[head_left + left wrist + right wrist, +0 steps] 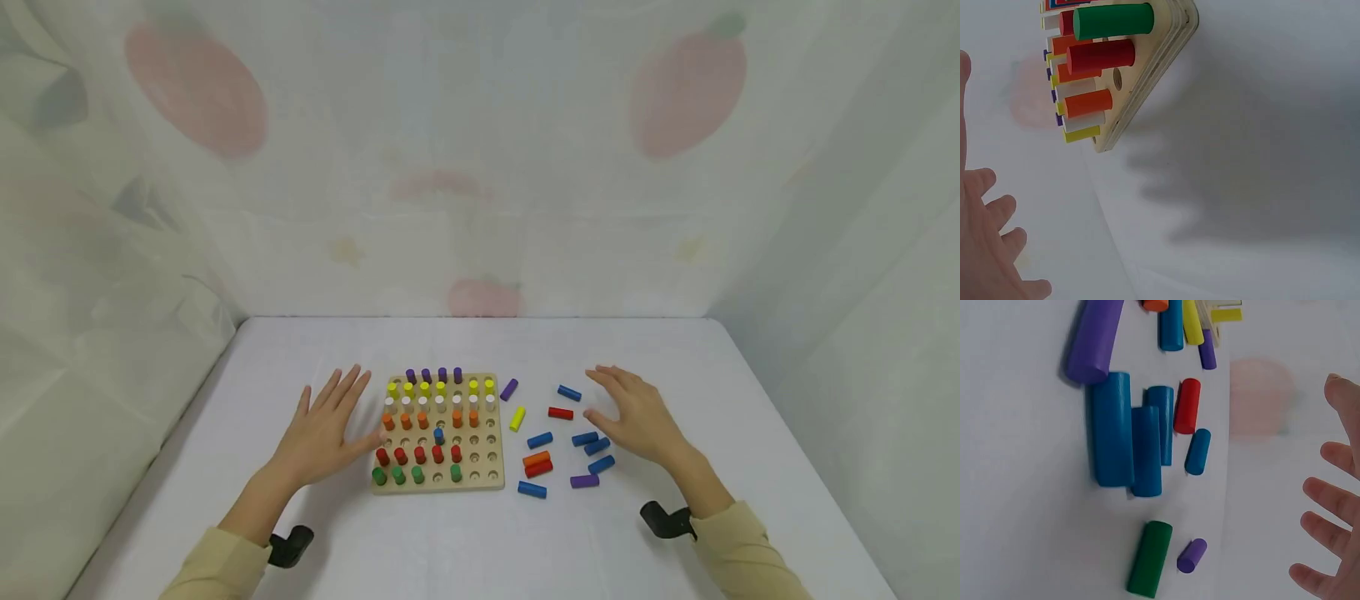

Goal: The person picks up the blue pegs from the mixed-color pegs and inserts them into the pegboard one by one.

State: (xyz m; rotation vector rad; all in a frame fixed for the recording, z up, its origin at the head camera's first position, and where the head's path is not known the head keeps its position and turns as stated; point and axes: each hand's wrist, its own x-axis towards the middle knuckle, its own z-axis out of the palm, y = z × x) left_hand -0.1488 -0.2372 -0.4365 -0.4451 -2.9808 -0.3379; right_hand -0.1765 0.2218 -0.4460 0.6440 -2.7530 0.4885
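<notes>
Head view, board: the flat, pale wooden pegboard is lying on the white table, left of the loose pegs.
Seated pegs: coloured, smooth cylindrical pegs are standing upright, presumably because round holes are holding their lower ends; each row is showing 1 colour, with just 1 blue cylindrical peg standing in its row.
Left hand: its fingers are spreading wide and gripping nothing; the thumb is reaching the board's left edge, contact unclear.
Right hand: its fingers are bending loosely, apart from the thumb, holding nothing near the blue loose pegs.
Loose pegs: 6 blue ones and several other colours are lying sideways, probably because no hole is supporting them.
Right wrist view: 1 green cylindrical peg is lying beside a purple cylindrical peg.
</notes>
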